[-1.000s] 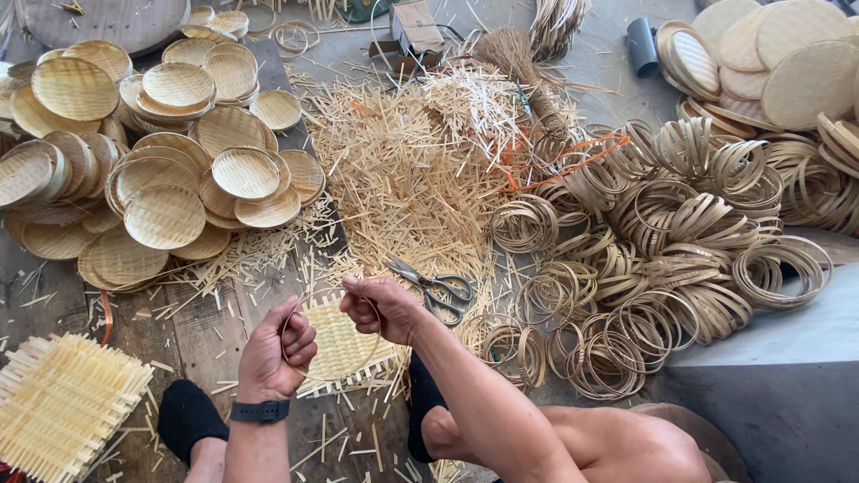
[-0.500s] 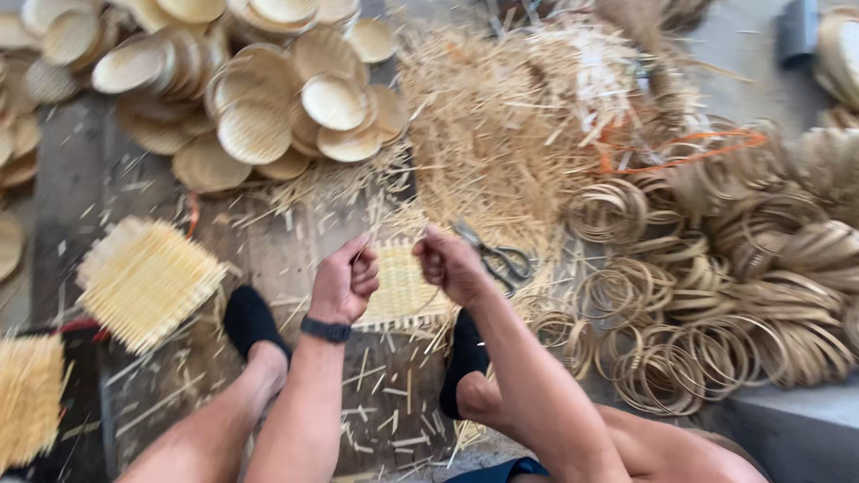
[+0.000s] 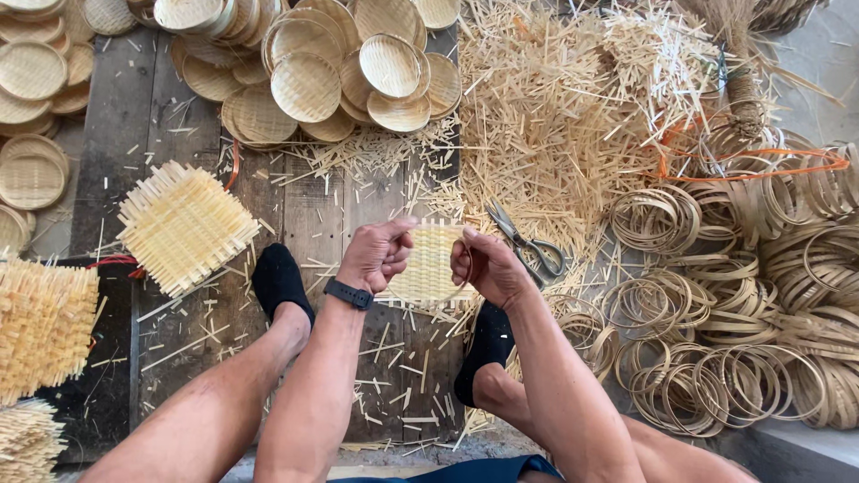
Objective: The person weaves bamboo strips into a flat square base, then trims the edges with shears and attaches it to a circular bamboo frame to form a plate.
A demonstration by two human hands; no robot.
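My left hand (image 3: 378,255), with a black band on its wrist, and my right hand (image 3: 488,266) grip the two sides of a thin bamboo ring (image 3: 433,225). The ring is held just above a small square woven bamboo mat (image 3: 430,268) lying on the wooden floor between my feet. Both hands have their fingers curled shut on the ring. My feet in black socks (image 3: 279,279) rest on the planks to either side.
Scissors (image 3: 526,240) lie right of my right hand. A heap of bamboo splints (image 3: 573,107) fills the top middle. Many bamboo rings (image 3: 716,304) pile at the right. Small woven baskets (image 3: 309,85) lie at the top left. Woven square mats (image 3: 183,225) sit at the left.
The view shifted, so the floor items moved left and nearer in the frame. My hands moved from clenched fists close together to holding a bamboo ring apart over the woven mat.
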